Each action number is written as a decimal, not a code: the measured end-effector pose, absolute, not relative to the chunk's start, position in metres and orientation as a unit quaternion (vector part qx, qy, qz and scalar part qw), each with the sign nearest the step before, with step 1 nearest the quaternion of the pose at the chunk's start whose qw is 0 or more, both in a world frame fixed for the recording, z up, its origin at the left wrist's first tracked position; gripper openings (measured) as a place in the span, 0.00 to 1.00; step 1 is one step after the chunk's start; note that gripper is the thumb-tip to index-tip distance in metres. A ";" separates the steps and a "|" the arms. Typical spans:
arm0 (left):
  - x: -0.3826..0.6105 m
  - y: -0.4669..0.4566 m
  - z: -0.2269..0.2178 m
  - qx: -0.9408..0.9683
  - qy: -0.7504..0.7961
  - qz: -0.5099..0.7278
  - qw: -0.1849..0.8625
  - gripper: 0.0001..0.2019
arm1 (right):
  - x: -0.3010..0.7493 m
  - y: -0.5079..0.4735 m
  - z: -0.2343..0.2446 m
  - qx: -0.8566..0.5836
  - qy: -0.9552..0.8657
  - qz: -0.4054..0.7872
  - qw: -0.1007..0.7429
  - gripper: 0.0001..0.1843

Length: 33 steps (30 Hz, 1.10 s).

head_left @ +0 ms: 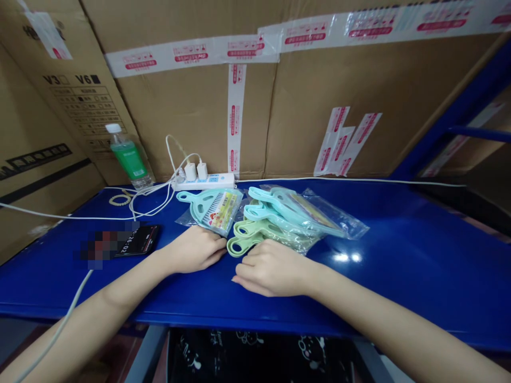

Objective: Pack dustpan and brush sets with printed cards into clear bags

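Note:
My left hand (pixel 196 248) rests on the blue table with its fingers curled closed, just in front of a light-blue mini dustpan set (pixel 203 205) in a clear bag with a printed label. Closed in the same loose way, my right hand (pixel 271 269) lies knuckles up beside the green dustpan handles (pixel 243 236). No object shows in either hand; the undersides of the fingers are hidden. Behind my right hand, several bagged light-blue dustpans (pixel 293 210) lie overlapping on the green ones, their looped handles pointing left.
A white power strip (pixel 215 181) with plugged-in chargers and cables runs along the cardboard wall (pixel 191 106). At the left stand a green-labelled bottle (pixel 131 159) and, nearer, a dark phone-like device (pixel 139 241), partly blurred. A white cable (pixel 59 324) crosses above my left forearm.

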<state>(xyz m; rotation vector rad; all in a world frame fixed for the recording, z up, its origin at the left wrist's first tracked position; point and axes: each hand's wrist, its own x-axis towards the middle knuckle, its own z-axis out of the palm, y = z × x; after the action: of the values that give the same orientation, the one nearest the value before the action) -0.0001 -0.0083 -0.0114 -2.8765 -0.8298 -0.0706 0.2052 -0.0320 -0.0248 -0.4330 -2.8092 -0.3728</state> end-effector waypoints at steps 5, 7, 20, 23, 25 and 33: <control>-0.001 -0.007 -0.013 -0.962 -0.265 -0.006 0.065 0.13 | 0.201 -0.033 -0.020 -0.200 -0.974 -0.096 0.033 0.18; -0.002 -0.007 -0.014 -0.961 -0.268 0.003 0.070 0.13 | 0.200 -0.033 -0.018 -0.211 -0.974 -0.085 0.008 0.17; -0.002 -0.008 -0.014 -0.960 -0.272 0.005 0.065 0.13 | 0.197 -0.033 -0.024 -0.210 -0.976 -0.059 -0.014 0.17; -0.003 -0.008 -0.014 -0.961 -0.272 -0.001 0.054 0.13 | 0.196 -0.033 -0.026 -0.205 -0.977 -0.060 -0.013 0.17; -0.003 -0.008 -0.014 -0.961 -0.273 -0.007 0.047 0.13 | 0.195 -0.033 -0.026 -0.201 -0.978 -0.057 -0.003 0.16; -0.002 -0.008 -0.014 -0.961 -0.270 -0.004 0.058 0.13 | 0.196 -0.031 -0.027 -0.204 -0.977 -0.061 0.002 0.17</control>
<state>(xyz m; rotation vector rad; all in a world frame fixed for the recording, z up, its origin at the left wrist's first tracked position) -0.0025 -0.0076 -0.0142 -2.9126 -0.8191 -0.0133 0.1965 -0.0314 -0.0271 -0.6399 -3.0662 -0.1916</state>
